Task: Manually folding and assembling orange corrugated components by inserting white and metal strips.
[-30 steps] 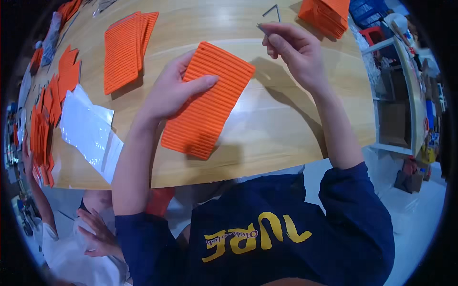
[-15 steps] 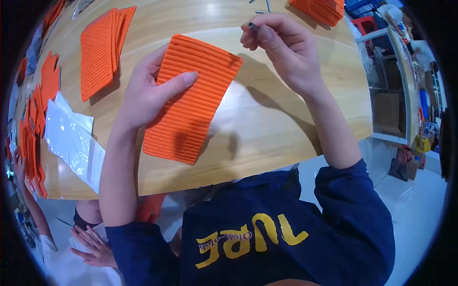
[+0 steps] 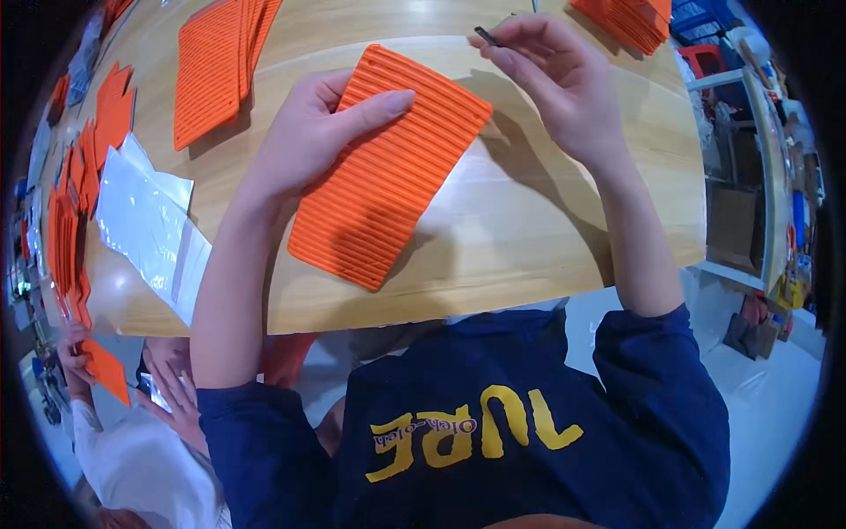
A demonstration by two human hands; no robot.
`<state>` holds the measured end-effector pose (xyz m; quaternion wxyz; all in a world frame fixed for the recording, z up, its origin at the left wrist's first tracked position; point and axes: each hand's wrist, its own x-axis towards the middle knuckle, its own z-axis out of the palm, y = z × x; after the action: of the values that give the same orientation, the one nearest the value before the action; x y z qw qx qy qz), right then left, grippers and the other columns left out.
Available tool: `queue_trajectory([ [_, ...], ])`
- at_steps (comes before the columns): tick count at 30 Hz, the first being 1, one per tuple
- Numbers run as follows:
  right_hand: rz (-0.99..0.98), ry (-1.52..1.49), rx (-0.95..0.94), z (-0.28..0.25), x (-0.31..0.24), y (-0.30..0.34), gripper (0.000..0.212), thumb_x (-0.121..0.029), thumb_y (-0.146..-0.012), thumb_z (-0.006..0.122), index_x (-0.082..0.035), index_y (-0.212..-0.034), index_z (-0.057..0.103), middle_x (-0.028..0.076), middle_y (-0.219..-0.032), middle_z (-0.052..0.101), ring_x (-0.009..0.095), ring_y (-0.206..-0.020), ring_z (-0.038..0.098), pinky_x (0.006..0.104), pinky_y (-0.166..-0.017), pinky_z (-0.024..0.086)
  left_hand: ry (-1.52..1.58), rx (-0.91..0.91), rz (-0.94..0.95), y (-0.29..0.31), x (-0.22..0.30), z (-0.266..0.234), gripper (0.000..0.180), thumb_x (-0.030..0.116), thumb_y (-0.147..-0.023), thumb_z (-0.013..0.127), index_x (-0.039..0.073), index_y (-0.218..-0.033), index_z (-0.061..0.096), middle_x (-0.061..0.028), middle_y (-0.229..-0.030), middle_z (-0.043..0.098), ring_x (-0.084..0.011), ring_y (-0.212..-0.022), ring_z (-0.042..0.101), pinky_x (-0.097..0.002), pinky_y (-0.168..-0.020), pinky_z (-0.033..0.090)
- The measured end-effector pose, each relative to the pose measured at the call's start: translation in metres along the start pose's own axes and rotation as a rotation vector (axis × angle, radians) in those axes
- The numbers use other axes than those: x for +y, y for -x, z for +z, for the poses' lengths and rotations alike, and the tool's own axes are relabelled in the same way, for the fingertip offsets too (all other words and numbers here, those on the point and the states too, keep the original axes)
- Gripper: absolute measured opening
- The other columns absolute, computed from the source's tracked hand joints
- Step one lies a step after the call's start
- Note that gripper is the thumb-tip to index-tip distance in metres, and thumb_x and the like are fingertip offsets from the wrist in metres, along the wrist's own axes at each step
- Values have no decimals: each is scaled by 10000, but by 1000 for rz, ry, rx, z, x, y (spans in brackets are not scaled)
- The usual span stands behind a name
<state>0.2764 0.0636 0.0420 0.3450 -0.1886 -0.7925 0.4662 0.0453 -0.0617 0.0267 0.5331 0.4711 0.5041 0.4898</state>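
Left hand (image 3: 313, 132) is gripping an orange panel (image 3: 388, 176) inside the worktop's near edge (image 3: 511, 291); right hand (image 3: 564, 88), by fingertips pinching a dark piece (image 3: 486, 36), is risking dropping it.

Shows an orange panel (image 3: 397, 167), oblong, ribbed crosswise, with small holes near the upper corners; slants from upper right to lower left in the left hand (image 3: 317, 132), ribbed face up, over the counter (image 3: 529, 247). Also shows a small dark piece (image 3: 486, 36), narrow, tilted, pinched in the right hand (image 3: 568, 88), apart from the panel.

The ridged orange panel (image 3: 397, 167) looks matt, the wood-grained tabletop (image 3: 520, 256) smooth, plastic bags (image 3: 141, 218) glossy.
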Motion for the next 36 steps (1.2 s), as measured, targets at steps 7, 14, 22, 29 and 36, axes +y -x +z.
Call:
queue_trajectory([
  [7, 76, -700, 80, -1, 1, -4, 320, -26, -979, 630, -47, -1288, 551, 117, -990, 694, 207, -893, 706, 267, -740, 579, -9, 45, -26, 1, -1, 4, 333, 278, -930, 740, -34, -1044, 734, -84, -806, 730, -92, -616, 665, -164, -540, 511],
  [14, 237, -732, 359, 4, 8, -7, 393, -39, -968, 654, -58, -1333, 509, 118, -1013, 695, 234, -940, 718, 298, -803, 604, 33, 56, -46, 2, 2, 6, 331, 274, -925, 744, -30, -1055, 733, -86, -804, 730, -95, -617, 668, -164, -539, 512],
  [22, 285, -721, 322, 18, 9, -3, 311, -8, -968, 640, -19, -1266, 553, 124, -991, 699, 194, -868, 696, 275, -793, 586, -9, 23, 8, 3, 0, 9, 309, 259, -929, 739, -25, -1050, 734, -75, -802, 729, -92, -614, 658, -167, -541, 504],
  [29, 128, -834, 88, 8, 12, 3, 128, -38, -966, 657, -16, -1076, 594, 156, -1037, 704, 237, -955, 738, 296, -866, 616, 30, 46, 51, 5, 1, 10, 271, 223, -928, 737, -26, -1034, 738, -60, -797, 725, -83, -628, 641, -171, -557, 494],
  [36, 222, -816, 76, 13, 6, 6, 127, -50, -958, 673, -25, -1040, 578, 168, -1012, 712, 233, -909, 743, 295, -832, 627, -58, 21, 143, 7, 6, 4, 233, 175, -929, 729, -33, -1033, 741, -45, -791, 718, -71, -638, 617, -174, -570, 483],
])
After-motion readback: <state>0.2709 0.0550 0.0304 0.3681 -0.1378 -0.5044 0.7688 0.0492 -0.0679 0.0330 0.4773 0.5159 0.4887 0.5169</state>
